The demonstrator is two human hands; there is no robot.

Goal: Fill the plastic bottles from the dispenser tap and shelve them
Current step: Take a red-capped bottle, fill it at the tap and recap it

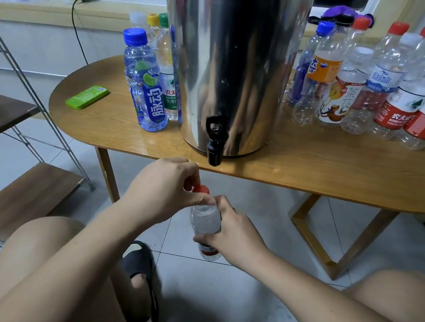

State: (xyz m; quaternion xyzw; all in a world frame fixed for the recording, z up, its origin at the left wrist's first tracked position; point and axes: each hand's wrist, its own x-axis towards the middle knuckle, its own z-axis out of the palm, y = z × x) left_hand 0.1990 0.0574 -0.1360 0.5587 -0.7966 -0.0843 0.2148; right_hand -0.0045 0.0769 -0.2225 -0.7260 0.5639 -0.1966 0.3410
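A clear plastic bottle (206, 220) with a red cap (201, 188) is held upright below the table edge, just under and left of the black tap (215, 141) of the steel dispenser (232, 63). My right hand (231, 233) grips the bottle's body. My left hand (167, 190) pinches the red cap from above. Water shows inside the bottle's upper part; its lower part is hidden behind my right hand.
Several filled bottles, one with a blue cap (146, 82), stand left of the dispenser on the wooden table (314, 160). Several empty bottles (378, 82) crowd the right side. A green case (87, 97) lies at the left. A metal-framed shelf (23, 190) stands to the left.
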